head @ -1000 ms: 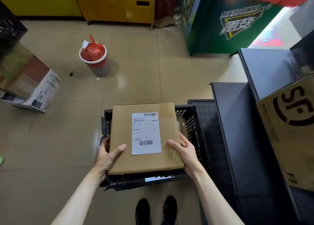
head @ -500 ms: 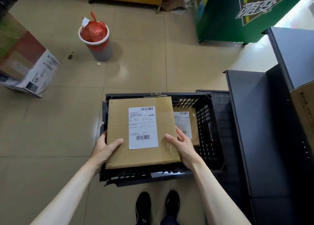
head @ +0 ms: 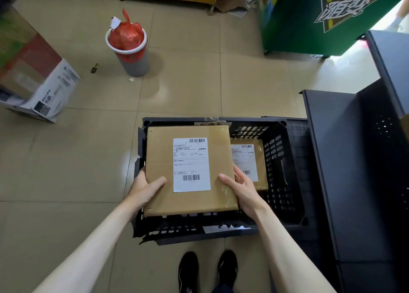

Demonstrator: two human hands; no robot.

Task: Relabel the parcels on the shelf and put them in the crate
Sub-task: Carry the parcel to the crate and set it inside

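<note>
Both hands hold flat parcel [head: 190,171] level over left half of crate [head: 287,173]. Left hand [head: 145,185] grips near-left edge, thumb on top; right hand [head: 242,189] grips near-right corner, thumb on top. White label [head: 191,164] faces up. 2nd parcel [head: 250,160] lies inside crate, right side, partly covered. Parcel looks stiff cardboard, probably light; taped corner glossy, maybe slick. Best hold: 2 opposite edges, fingers beneath. Dark shelf [head: 354,160] just right of crate.

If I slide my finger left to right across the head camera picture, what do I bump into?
Tipped printed box → red-bagged bin → left hand → held parcel → right hand → crate → dark shelf.
</note>
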